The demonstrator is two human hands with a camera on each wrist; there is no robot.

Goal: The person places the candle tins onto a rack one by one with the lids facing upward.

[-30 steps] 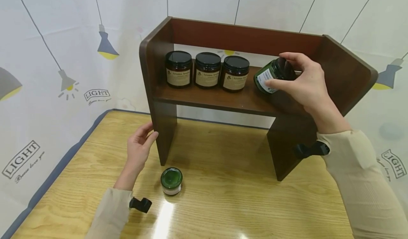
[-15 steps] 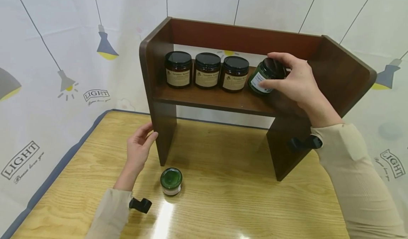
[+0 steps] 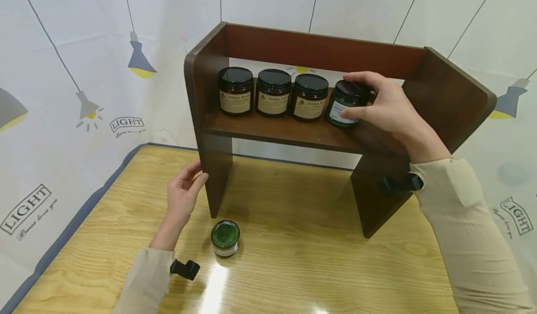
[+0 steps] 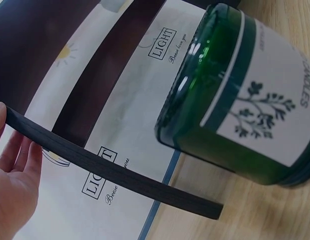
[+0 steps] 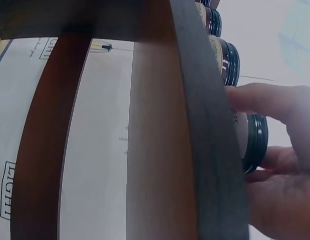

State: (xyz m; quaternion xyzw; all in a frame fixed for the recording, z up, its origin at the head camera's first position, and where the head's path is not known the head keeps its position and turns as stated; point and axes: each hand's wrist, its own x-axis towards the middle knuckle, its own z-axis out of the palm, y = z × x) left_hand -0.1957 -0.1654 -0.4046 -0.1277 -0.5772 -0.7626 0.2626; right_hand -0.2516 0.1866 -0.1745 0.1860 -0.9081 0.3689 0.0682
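In the head view my right hand [image 3: 392, 104] holds a green glass candle jar [image 3: 337, 112] with a black lid, thumb on its white label and fingers at the lid's far side. The jar is upright on the board of a dark wooden shelf [image 3: 268, 130], close beside a row of brown jars. My left hand [image 3: 182, 190] grips the edge of the shelf's left side panel, thumb and fingers on either side of it in the left wrist view. A second green candle jar [image 3: 225, 235] stands bottom up on the table near that hand, its label [image 4: 265, 107] showing branches.
Three brown jars [image 3: 272, 102] with black lids and tan labels line the shelf's left part. The shelf's right side panel [image 3: 450, 95] rises beside my right hand. Beneath it all is a wooden table [image 3: 293, 267], with a lamp-printed cloth [image 3: 168, 71] behind.
My right hand has moved left with the green candle jar, which went from tilted to upright next to the brown jars. The left hand and the jar on the table have stayed put.
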